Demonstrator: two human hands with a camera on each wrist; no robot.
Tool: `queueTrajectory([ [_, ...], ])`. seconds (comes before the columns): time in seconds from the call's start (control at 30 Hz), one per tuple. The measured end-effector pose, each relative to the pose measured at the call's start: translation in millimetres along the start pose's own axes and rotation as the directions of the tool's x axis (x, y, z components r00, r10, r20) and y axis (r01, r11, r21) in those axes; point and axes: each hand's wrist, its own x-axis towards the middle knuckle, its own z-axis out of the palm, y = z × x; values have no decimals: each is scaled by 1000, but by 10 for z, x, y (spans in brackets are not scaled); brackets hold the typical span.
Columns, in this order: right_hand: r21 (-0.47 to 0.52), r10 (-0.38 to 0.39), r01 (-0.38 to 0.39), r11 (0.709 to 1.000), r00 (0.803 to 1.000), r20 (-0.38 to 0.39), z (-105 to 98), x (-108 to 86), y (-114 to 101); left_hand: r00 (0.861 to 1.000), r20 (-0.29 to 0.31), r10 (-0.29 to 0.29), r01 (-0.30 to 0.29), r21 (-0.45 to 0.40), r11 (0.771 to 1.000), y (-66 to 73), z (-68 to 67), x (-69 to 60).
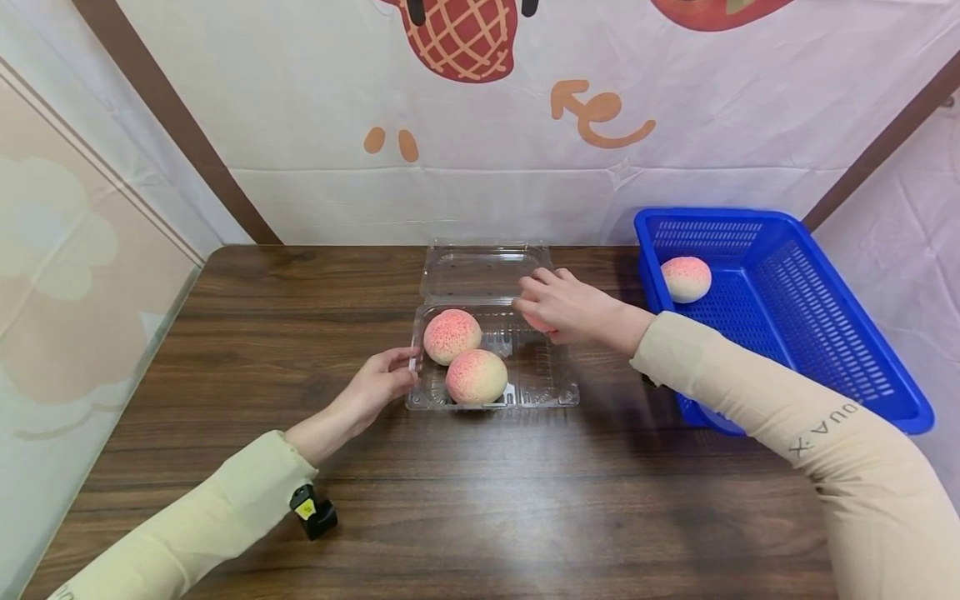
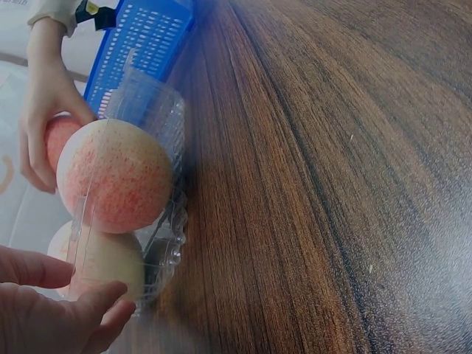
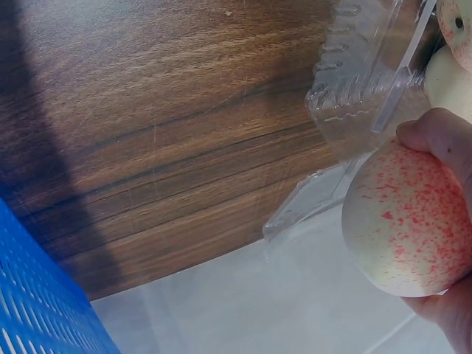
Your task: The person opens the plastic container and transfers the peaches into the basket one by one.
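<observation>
Overhead, peach mostly hidden | right wrist: plain | right hand clamped round it | left hand loose against box

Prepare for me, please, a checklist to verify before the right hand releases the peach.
1. Right hand has its grip round the held peach: ok.
2. Left hand at the clear container's left wall: ok.
3. Lid folded back: ok.
4. Room on container's right side: ok; two peaches sit toward the left.
5. Held peach touching container floor: cannot tell.
6. Blue basket emptied: not ok; one peach lies inside.
</observation>
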Motion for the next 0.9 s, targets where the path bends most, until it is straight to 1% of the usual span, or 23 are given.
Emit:
queueTrajectory([
  [0.33,-8,1,-1,1000,1000,9,-38,-26,30,1000,-3,4,-4,-7,1000,13,-4,-2],
  [0.67,-7,13,-13,1000,1000,0,-23,-55,75,1000,4,5,-5,-5,1000,3,-19,-2],
  [0.9,-12,29,-28,1000,999,33,-57,-85,89,1000,7,6,-6,-7,1000,0,-24,3],
])
